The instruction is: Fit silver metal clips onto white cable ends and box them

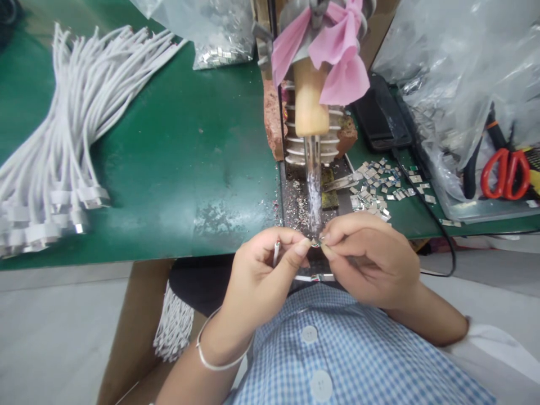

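My left hand (259, 275) is closed around a white cable (276, 253), whose end shows between the fingers. Thumb and forefinger pinch its thin wires just under the tip of a soldering iron (312, 107). Opposite it, my right hand (375, 259) pinches a small metal connector (322, 238), mostly covered by the fingertips. The two hands' fingertips nearly meet at the iron's tip. Below them lies another white cable end (307, 278) with coloured wires and a metal connector (325, 277).
A bundle of white cables (80, 112) lies at left on the green table (181, 152). Loose connectors (379, 183), tweezers (343, 181), a phone (383, 115) and red-handled scissors (505, 174) are at right. More cables (174, 323) sit in a cardboard box (130, 326) below.
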Demonstrator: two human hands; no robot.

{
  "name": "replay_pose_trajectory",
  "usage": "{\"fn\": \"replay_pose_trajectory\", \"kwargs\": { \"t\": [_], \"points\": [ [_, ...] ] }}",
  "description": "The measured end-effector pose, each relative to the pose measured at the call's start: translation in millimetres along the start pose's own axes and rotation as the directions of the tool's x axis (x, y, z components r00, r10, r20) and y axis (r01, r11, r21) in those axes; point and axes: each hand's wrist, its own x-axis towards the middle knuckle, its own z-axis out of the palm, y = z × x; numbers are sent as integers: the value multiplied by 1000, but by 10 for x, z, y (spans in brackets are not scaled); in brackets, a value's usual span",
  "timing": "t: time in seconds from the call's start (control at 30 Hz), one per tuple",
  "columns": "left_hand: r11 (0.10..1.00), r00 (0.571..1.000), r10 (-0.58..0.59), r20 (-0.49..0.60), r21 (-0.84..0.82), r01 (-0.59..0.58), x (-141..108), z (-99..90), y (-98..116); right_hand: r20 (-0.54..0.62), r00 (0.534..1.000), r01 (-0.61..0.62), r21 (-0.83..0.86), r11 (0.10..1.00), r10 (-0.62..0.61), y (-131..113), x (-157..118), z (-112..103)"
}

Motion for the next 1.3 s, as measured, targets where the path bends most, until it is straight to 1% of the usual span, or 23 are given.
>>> {"fn": "replay_pose_trajectory", "kwargs": {
  "t": [0.23, 0.43, 0.57, 0.83, 1.03, 1.17, 1.3],
  "points": [
    [999, 999, 31, 10, -25, -31, 18, -15, 4, -22, 999, 29, 12, 1000, -29, -15, 12, 6],
    [1000, 1000, 22, 18, -14, -22, 13, -17, 10, -33, 999, 36, 11, 999, -35, -13, 21, 4],
    [999, 999, 32, 14, -5, -32, -17, -22, 6, -15, 999, 40, 10, 999, -40, -16, -12, -10],
    [996, 999, 23, 40, 84, -26, -88, -48, -30, 21, 998, 58, 22, 998, -59, -49, -108, 7],
    [996, 998, 13, 63, 85, -18, -114, -42, -31, 8, 999, 53, 46, 998, -53, -44, -133, 5],
    [997, 998, 9, 62, 80, -13, -130, -32, -11, 49, 999, 18, 68, 998, -22, -48, -140, -35],
    [996, 998, 10, 67, 89, -16, -132, -29, 0, 53, 998, 18, 64, 998, -21, -63, -144, -52]
  ]
}}
